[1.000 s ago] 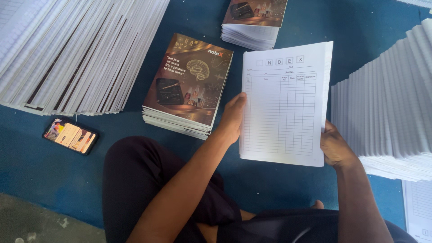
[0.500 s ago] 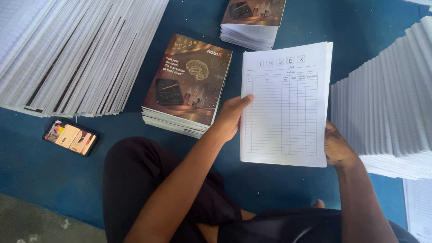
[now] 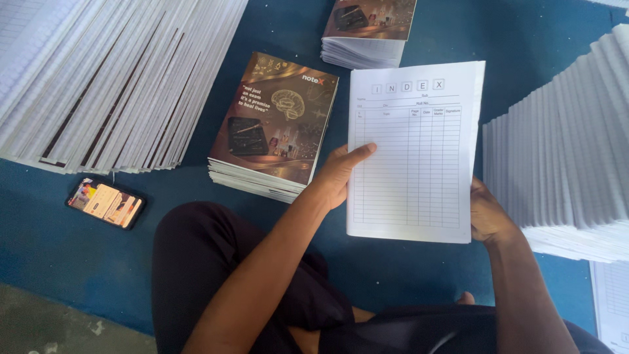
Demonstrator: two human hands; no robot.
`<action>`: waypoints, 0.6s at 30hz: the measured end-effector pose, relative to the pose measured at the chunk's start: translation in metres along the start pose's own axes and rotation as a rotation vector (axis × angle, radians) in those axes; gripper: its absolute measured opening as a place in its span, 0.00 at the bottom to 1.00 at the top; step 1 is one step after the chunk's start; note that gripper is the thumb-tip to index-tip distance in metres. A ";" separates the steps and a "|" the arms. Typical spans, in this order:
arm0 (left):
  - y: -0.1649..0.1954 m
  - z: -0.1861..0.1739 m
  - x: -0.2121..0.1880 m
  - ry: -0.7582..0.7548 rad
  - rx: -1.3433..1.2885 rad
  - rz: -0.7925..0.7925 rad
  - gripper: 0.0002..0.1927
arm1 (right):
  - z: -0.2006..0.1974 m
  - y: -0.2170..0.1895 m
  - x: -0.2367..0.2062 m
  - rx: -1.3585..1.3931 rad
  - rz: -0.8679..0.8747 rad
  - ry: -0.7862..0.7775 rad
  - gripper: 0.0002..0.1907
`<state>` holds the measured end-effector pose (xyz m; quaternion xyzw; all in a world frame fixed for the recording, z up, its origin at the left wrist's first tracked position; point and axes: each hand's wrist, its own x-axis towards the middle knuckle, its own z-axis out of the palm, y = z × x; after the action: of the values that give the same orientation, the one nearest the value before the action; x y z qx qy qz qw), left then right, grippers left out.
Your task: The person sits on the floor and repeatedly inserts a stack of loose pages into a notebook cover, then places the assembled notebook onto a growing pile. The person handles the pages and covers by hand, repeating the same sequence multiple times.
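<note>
A white bundle of ruled pages (image 3: 413, 151), its top sheet a printed table, is held up over the blue floor mat (image 3: 65, 262). My left hand (image 3: 341, 174) grips its left edge, thumb across the sheet. My right hand (image 3: 488, 213) grips its lower right edge from behind. Just left of the bundle lies a stack of notebooks with brown covers (image 3: 275, 124).
A second brown-covered stack (image 3: 367, 29) sits at the top. Fanned rows of white page bundles lie at the left (image 3: 105, 78) and right (image 3: 570, 164). A phone with a lit screen (image 3: 105, 203) rests on the mat beside my dark-trousered knee (image 3: 209, 262).
The bundle has shifted slightly down and left in my hands; my left thumb has slid further onto the top sheet.
</note>
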<state>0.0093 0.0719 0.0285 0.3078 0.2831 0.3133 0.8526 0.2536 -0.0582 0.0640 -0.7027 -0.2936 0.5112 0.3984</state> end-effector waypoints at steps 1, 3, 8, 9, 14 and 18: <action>0.001 0.000 0.000 -0.007 0.001 0.006 0.36 | 0.001 0.001 0.001 -0.008 0.014 0.011 0.32; 0.004 0.000 0.000 -0.002 0.027 0.030 0.36 | 0.003 0.002 0.003 0.004 0.000 -0.025 0.33; 0.014 0.005 -0.003 0.009 0.053 0.053 0.37 | 0.017 0.000 0.011 -0.365 0.023 0.042 0.39; 0.015 0.006 -0.005 -0.004 0.063 0.050 0.37 | 0.018 -0.001 0.009 -0.134 -0.038 -0.006 0.42; 0.022 0.018 -0.012 -0.094 0.105 0.032 0.40 | 0.029 -0.004 0.007 0.513 -0.014 -0.065 0.52; 0.025 0.022 -0.017 -0.199 0.070 0.025 0.39 | 0.032 0.002 0.010 0.382 -0.096 -0.042 0.56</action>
<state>0.0040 0.0676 0.0653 0.3706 0.2039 0.2817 0.8612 0.2264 -0.0428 0.0527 -0.5887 -0.2329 0.5524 0.5423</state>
